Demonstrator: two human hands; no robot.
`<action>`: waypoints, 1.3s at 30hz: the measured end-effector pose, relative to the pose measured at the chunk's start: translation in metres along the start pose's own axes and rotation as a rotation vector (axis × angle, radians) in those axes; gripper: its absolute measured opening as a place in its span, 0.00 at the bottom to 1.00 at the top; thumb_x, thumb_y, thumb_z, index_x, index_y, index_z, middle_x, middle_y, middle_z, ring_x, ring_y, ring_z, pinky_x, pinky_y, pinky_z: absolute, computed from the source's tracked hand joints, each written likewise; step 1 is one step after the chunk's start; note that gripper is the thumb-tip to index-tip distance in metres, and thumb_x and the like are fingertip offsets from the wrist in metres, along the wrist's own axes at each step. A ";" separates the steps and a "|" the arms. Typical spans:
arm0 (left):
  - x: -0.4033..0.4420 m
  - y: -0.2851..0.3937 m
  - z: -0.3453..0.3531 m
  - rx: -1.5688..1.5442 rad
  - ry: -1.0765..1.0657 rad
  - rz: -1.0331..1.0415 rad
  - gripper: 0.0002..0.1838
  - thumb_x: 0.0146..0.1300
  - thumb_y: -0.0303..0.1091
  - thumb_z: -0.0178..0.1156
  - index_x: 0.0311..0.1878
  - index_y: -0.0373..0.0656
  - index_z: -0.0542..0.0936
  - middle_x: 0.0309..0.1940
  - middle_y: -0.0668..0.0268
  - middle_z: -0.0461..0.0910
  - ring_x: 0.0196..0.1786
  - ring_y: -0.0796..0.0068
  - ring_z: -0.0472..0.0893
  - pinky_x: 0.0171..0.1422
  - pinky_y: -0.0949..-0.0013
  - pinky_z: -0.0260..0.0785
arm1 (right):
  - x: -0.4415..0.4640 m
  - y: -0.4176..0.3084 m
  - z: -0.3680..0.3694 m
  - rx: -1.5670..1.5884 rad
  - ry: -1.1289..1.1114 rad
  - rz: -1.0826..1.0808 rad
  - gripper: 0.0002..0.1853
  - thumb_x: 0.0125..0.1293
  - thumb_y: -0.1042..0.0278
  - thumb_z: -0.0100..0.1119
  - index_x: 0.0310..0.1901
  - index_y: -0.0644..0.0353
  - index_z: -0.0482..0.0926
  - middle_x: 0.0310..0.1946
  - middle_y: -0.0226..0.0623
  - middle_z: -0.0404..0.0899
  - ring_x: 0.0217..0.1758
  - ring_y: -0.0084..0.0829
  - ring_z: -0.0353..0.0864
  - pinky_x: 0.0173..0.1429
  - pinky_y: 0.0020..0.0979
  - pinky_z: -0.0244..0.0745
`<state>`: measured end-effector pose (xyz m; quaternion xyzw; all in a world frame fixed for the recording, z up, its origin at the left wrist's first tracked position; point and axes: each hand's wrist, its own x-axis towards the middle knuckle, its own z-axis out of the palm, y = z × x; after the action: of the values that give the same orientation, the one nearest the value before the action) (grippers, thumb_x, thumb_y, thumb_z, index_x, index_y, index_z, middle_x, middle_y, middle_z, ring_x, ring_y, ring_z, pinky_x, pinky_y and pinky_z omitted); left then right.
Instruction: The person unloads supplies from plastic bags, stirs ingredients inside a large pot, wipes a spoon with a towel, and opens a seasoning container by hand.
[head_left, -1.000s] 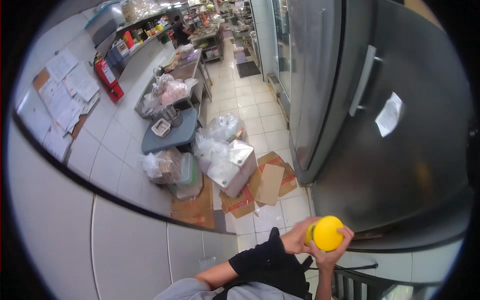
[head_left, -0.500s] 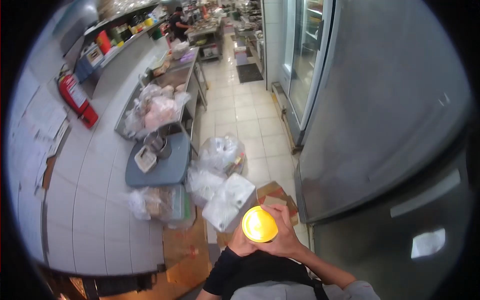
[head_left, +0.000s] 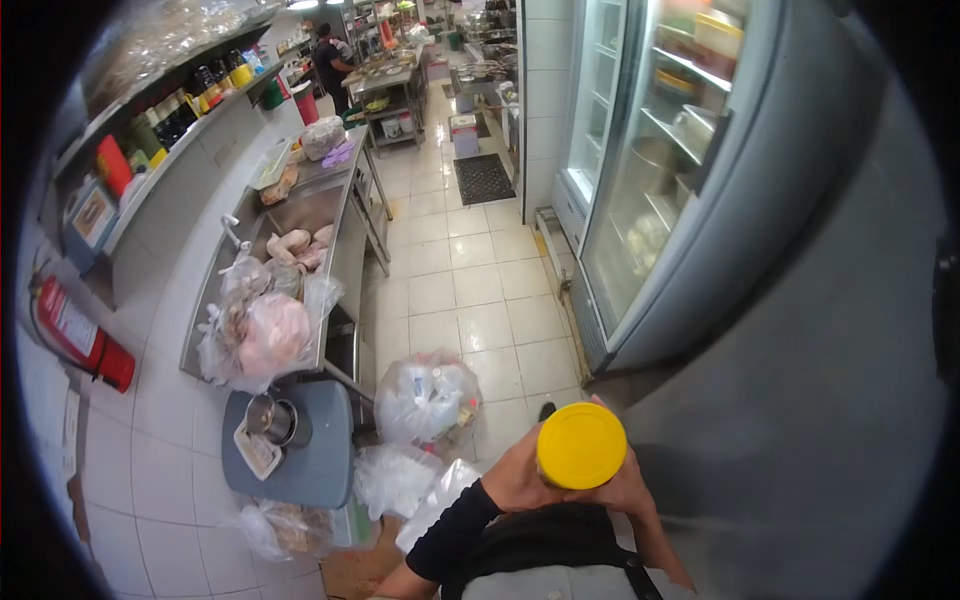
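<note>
Close to my body I hold a yellow-lidded jar, seen from above so its round lid hides most of the body below. Around its left side my left hand is closed, with a black sleeve behind the wrist. The fingers of my right hand wrap the opposite side, partly hidden by the lid. Both hands touch the jar, and the lid sits on it.
A tiled aisle runs ahead. To the left stand a steel sink with bagged raw meat, a grey bin lid carrying metal pots, and plastic bags on the floor. A glass-door fridge stands right. A person works far off.
My view has moved forward along the aisle, bringing the sink and glass-door fridge nearer. The jar, still between both hands, now appears farther right in view.
</note>
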<state>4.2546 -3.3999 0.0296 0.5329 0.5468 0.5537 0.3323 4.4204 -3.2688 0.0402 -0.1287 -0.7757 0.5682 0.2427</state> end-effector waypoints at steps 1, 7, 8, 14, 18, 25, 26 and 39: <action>0.031 -0.014 -0.011 0.002 -0.030 0.009 0.53 0.50 0.38 0.85 0.75 0.38 0.64 0.69 0.51 0.72 0.72 0.54 0.74 0.76 0.59 0.67 | 0.026 0.022 -0.015 -0.019 -0.033 0.061 0.64 0.40 0.60 0.91 0.78 0.61 0.60 0.73 0.46 0.71 0.74 0.42 0.73 0.77 0.39 0.66; 0.240 -0.072 -0.107 0.181 -0.233 0.044 0.64 0.48 0.39 0.85 0.80 0.35 0.51 0.73 0.43 0.56 0.78 0.39 0.61 0.81 0.55 0.61 | 0.220 0.069 -0.079 -0.061 0.230 0.059 0.52 0.41 0.59 0.90 0.67 0.65 0.69 0.54 0.47 0.84 0.58 0.42 0.86 0.66 0.39 0.78; 0.270 -0.068 -0.131 0.224 -0.274 0.035 0.65 0.48 0.40 0.85 0.80 0.35 0.50 0.73 0.43 0.56 0.78 0.39 0.61 0.81 0.55 0.60 | 0.253 0.079 -0.085 -0.082 0.261 0.048 0.51 0.41 0.60 0.89 0.67 0.65 0.69 0.55 0.47 0.83 0.58 0.42 0.85 0.66 0.39 0.78; 0.382 -0.073 -0.280 0.016 -0.067 -0.120 0.52 0.67 0.44 0.73 0.85 0.43 0.52 0.76 0.52 0.60 0.76 0.57 0.67 0.75 0.57 0.70 | 0.461 0.152 -0.088 -0.123 0.234 0.015 0.51 0.41 0.65 0.86 0.68 0.64 0.67 0.60 0.48 0.79 0.63 0.42 0.82 0.68 0.39 0.76; 0.460 -0.101 -0.357 0.280 0.222 -0.369 0.38 0.65 0.38 0.75 0.76 0.42 0.71 0.61 0.55 0.71 0.60 0.63 0.79 0.63 0.63 0.78 | 0.597 0.192 -0.068 -0.042 0.018 -0.060 0.55 0.39 0.70 0.85 0.72 0.63 0.64 0.63 0.48 0.76 0.67 0.44 0.79 0.71 0.40 0.75; 0.600 -0.197 -0.543 0.369 0.282 -0.435 0.29 0.60 0.33 0.77 0.63 0.40 0.78 0.50 0.59 0.76 0.47 0.68 0.82 0.50 0.67 0.78 | 0.813 0.248 -0.012 0.001 0.026 0.049 0.55 0.39 0.71 0.84 0.72 0.62 0.62 0.61 0.46 0.76 0.65 0.45 0.80 0.69 0.41 0.76; 0.622 -0.208 -0.569 0.429 0.242 -0.416 0.30 0.57 0.32 0.79 0.61 0.39 0.78 0.45 0.61 0.77 0.44 0.71 0.81 0.49 0.69 0.78 | 0.844 0.251 -0.009 0.026 0.023 0.037 0.55 0.39 0.71 0.84 0.72 0.61 0.62 0.61 0.45 0.76 0.64 0.44 0.80 0.69 0.40 0.76; 0.952 -0.360 -0.846 0.241 -0.102 -0.510 0.32 0.57 0.31 0.79 0.58 0.42 0.69 0.32 0.62 0.76 0.35 0.68 0.77 0.42 0.64 0.72 | 1.231 0.383 -0.015 0.053 0.218 0.031 0.55 0.39 0.70 0.86 0.71 0.62 0.65 0.67 0.45 0.70 0.69 0.42 0.75 0.73 0.40 0.71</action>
<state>3.1700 -2.6424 0.0404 0.4410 0.7076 0.3559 0.4222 3.3535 -2.5481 -0.0346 -0.1953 -0.7274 0.5748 0.3199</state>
